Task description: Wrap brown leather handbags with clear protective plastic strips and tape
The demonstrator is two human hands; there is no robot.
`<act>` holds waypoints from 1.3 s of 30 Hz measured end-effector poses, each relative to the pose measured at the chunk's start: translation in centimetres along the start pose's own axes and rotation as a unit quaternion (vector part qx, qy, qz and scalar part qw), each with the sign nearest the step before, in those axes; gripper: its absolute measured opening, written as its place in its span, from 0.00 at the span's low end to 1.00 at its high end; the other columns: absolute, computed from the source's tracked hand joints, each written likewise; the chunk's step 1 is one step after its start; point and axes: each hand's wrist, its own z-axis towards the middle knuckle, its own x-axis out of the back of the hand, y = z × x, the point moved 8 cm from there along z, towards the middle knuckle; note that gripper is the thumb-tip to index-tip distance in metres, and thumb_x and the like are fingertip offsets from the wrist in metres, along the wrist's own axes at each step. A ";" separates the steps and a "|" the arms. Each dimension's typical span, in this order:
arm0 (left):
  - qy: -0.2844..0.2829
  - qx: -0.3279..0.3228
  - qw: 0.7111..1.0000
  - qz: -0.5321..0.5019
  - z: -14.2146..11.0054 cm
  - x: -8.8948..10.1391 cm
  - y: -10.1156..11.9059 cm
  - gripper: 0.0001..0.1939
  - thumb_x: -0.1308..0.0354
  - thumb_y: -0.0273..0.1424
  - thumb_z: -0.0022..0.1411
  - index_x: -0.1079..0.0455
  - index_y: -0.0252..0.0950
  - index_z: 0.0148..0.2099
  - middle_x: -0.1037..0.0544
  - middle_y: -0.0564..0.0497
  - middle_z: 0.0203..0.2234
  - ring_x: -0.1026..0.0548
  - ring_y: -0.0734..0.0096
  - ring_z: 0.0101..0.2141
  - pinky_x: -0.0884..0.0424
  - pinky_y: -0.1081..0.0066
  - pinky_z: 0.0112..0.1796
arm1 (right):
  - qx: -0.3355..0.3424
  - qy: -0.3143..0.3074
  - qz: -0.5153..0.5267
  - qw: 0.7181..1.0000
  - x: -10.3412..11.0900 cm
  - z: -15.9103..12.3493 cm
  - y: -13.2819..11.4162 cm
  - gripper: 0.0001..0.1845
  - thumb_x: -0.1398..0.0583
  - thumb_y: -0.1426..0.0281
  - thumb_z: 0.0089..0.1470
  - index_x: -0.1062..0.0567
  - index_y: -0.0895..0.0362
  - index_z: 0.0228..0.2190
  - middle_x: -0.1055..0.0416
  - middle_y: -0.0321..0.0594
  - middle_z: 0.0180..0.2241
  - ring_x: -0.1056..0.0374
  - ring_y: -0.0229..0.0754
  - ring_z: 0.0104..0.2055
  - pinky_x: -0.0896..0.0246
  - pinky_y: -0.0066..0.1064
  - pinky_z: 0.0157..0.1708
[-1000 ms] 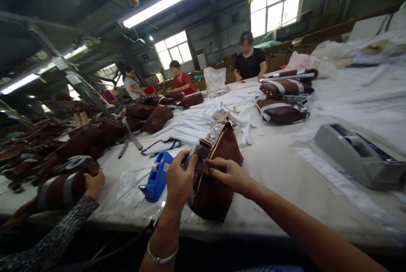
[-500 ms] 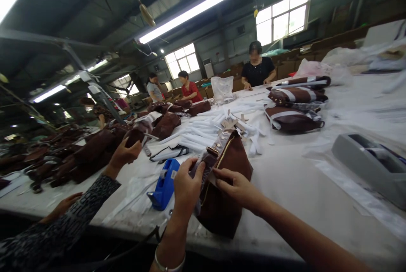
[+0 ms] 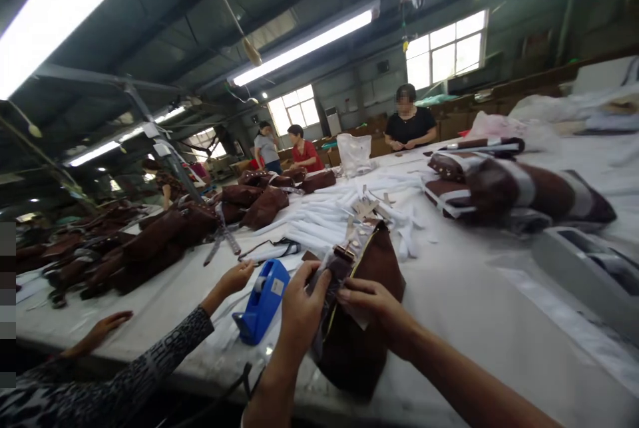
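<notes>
A brown handbag with a gold zipper along its opening stands tilted at the table's near edge. My left hand is closed round the bag's strap, which is wrapped in clear plastic near a gold buckle. Against the zipper side, my right hand pinches a thin pale piece; whether it is tape or plastic I cannot tell. A blue tape dispenser stands just left of my left hand. Beside it is a co-worker's hand with a patterned sleeve, its fingers together.
Brown bags are heaped on the left. White paper rolls and cardboard tags lie beyond my bag. To the right are stacked bags, a blurred brown bag and a grey tape dispenser. Several people stand farther off.
The co-worker's hand has let go of a brown bag and moved toward the blue dispenser. A blurred brown bag now lies across the right stack. My hands keep nearly the same hold.
</notes>
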 end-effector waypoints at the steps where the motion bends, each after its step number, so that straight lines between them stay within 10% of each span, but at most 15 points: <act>1: -0.003 -0.003 1.000 0.003 -0.2 -0.3 0.2 0.10 0.44 0.39 0.65 0.29 0.39 0.40 0.22 0.52 0.34 0.26 0.64 0.37 0.32 0.68 0.41 | 0.002 0.021 -0.002 1.000 0.2 -0.2 -0.2 0.23 0.30 0.60 0.48 0.19 0.59 0.44 0.21 0.44 0.35 0.26 0.44 0.37 0.34 0.36 0.46; 11: 0.018 -0.060 0.998 -0.023 -1.8 -1.7 2.1 0.09 0.42 0.38 0.65 0.26 0.39 0.39 0.26 0.50 0.35 0.28 0.66 0.40 0.33 0.68 0.43 | 0.071 0.142 -0.050 0.986 2.6 -2.4 -1.1 0.20 0.30 0.61 0.50 0.19 0.55 0.45 0.20 0.42 0.41 0.28 0.48 0.50 0.37 0.38 0.53; 17: -0.093 0.014 0.982 -0.164 -1.7 -2.8 0.1 0.14 0.37 0.41 0.60 0.25 0.39 0.45 0.25 0.46 0.44 0.26 0.63 0.45 0.29 0.67 0.46 | 0.057 0.146 -0.075 0.985 3.0 -3.2 -1.8 0.19 0.30 0.60 0.49 0.18 0.55 0.42 0.21 0.44 0.45 0.30 0.52 0.54 0.40 0.42 0.57; 23: -0.019 0.150 0.948 -0.281 -2.0 -2.9 -2.2 0.50 0.28 0.39 0.49 0.49 0.44 0.69 0.31 0.40 0.58 0.29 0.55 0.54 0.30 0.62 0.50 | 0.045 0.137 -0.084 0.986 2.6 -3.3 -2.2 0.20 0.30 0.60 0.49 0.18 0.55 0.43 0.20 0.43 0.42 0.30 0.52 0.54 0.40 0.43 0.58; 29: -0.134 0.121 0.916 -0.358 -2.1 -4.0 0.5 0.26 0.30 0.40 0.53 0.26 0.34 0.52 0.20 0.42 0.44 0.24 0.53 0.48 0.31 0.61 0.51 | 0.018 0.104 -0.088 0.991 2.1 -3.3 -2.3 0.20 0.30 0.59 0.49 0.18 0.56 0.42 0.20 0.43 0.38 0.26 0.47 0.43 0.36 0.39 0.51; 34: -0.089 0.089 0.941 -0.314 -2.1 -3.7 0.4 0.18 0.31 0.40 0.54 0.24 0.34 0.42 0.19 0.45 0.36 0.23 0.58 0.41 0.28 0.66 0.43 | -0.022 0.094 -0.110 0.989 2.8 -3.3 -2.5 0.20 0.29 0.57 0.47 0.17 0.60 0.37 0.22 0.43 0.31 0.28 0.41 0.32 0.34 0.32 0.38; 39: -0.037 0.085 0.951 -0.295 -2.2 -3.2 0.2 0.17 0.31 0.39 0.53 0.25 0.34 0.41 0.20 0.48 0.34 0.24 0.64 0.37 0.29 0.70 0.39 | -0.015 0.056 -0.020 0.998 2.2 -4.2 -3.3 0.18 0.32 0.60 0.51 0.18 0.58 0.40 0.22 0.44 0.42 0.27 0.43 0.44 0.34 0.32 0.48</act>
